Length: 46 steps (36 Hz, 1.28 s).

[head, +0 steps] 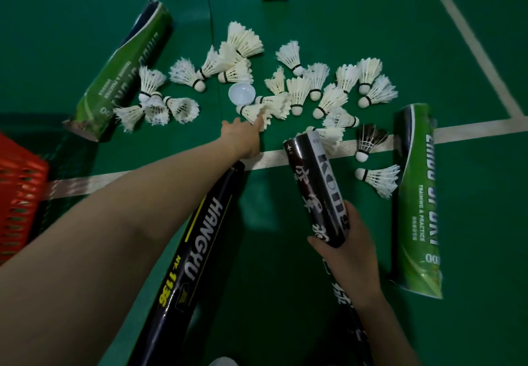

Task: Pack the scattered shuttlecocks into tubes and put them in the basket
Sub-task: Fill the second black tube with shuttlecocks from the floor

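The left hand [243, 137] touches a shuttlecock [251, 109] at the middle of the floor [357, 16], closure unclear; the right hand [354, 251] clamps the black tube [317, 188]; basket [17, 194] at the floor's left edge. Risk: squeezing the feather skirt may crush it, jamming entry into the tube

Five tubes [417, 194], about twenty-five shuttlecocks [290, 56], one red basket [20, 194], one cap [241, 94]

Green court floor [343, 22] under scattered shuttlecocks [294, 56], tubes [420, 202], basket [20, 188]

Green sports-court floor [357, 16], matte finish. White boundary lines [473, 44] cross it. Thin dark seam [211, 19], possibly a mat joint. Lighting dim.
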{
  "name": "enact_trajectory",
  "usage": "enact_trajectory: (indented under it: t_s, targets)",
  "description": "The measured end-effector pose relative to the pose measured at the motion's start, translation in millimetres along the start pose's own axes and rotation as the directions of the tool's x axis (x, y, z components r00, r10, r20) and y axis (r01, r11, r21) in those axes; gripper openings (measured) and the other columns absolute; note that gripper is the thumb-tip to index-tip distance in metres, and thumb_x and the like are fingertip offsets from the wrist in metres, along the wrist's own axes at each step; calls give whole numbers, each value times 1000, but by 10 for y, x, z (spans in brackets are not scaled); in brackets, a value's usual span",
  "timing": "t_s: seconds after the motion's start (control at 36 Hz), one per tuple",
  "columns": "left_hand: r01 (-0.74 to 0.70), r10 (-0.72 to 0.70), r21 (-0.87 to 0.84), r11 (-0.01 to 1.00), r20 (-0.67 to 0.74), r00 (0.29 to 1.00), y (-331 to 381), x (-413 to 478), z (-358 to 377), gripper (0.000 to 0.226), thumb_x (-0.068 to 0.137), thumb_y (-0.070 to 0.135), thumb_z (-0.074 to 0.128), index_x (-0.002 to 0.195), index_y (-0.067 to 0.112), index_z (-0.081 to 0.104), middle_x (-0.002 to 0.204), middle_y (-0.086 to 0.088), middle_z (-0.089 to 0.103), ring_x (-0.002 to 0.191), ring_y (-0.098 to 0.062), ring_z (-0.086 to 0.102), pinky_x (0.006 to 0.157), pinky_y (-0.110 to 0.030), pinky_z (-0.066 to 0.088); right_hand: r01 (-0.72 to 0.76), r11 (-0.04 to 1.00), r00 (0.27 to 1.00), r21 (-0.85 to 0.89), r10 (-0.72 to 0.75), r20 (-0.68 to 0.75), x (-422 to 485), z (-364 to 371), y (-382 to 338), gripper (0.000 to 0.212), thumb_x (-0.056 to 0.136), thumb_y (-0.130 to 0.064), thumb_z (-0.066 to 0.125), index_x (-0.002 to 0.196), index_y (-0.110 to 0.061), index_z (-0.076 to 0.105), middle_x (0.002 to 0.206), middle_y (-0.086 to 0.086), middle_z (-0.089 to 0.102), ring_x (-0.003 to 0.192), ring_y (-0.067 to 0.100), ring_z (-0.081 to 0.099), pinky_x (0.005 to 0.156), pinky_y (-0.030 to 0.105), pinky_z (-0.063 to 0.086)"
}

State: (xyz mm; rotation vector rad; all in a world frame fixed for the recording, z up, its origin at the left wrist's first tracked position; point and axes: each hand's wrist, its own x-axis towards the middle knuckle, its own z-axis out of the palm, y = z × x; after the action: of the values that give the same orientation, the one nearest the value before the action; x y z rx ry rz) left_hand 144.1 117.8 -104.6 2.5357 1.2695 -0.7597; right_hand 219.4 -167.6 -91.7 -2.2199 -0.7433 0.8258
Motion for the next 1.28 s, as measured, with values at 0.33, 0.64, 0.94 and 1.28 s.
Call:
enact_trajectory:
  t_s: [0.33, 0.64, 0.94, 1.28]
  targets:
    - [-322, -155, -688, 650, -535, 831, -222, -440, 35, 20, 92, 27, 59, 94, 8, 65, 86, -9, 69, 77, -26, 63, 71, -37, 51, 36, 997, 999, -66, -36, 3, -8, 9, 20, 86, 64, -29, 84, 138, -30, 39, 120, -8, 58, 106, 13, 58, 91, 34, 49]
    - [-339, -354, -926, -168, -264, 897, -292, -1043, 24, 24, 93, 18, 57, 71, 18, 49, 76, 2, 57, 76, -14, 55, 90, -39, 46, 172, 976, 980, -134, -157, 121, -246, 126, -33, 92, 65, -30, 84, 143, -27, 35, 129, -7, 54, 116, 15, 52, 96, 37, 46]
    - [-257, -111, -966, 5, -256, 960, -254, -1614, 179, 19, 95, 16, 51, 77, 14, 47, 73, 1, 57, 68, -10, 50, 65, -25, 37, 273, 955, 959, -111, -261, 109, -515, 159, -41, 94, 65, -31, 85, 144, -25, 34, 134, -7, 52, 119, 15, 52, 100, 40, 45]
    - [-389, 91, -830, 401, -386, 918, -293, -2031, 32, 44, 98, 49, 20, 140, 44, 31, 130, -1, 59, 125, -12, 44, 104, -32, 23, 326, 942, 945, -80, -322, 63, -671, 134, -47, 90, 64, -39, 76, 143, -22, 37, 130, -7, 52, 117, 14, 52, 97, 35, 45]
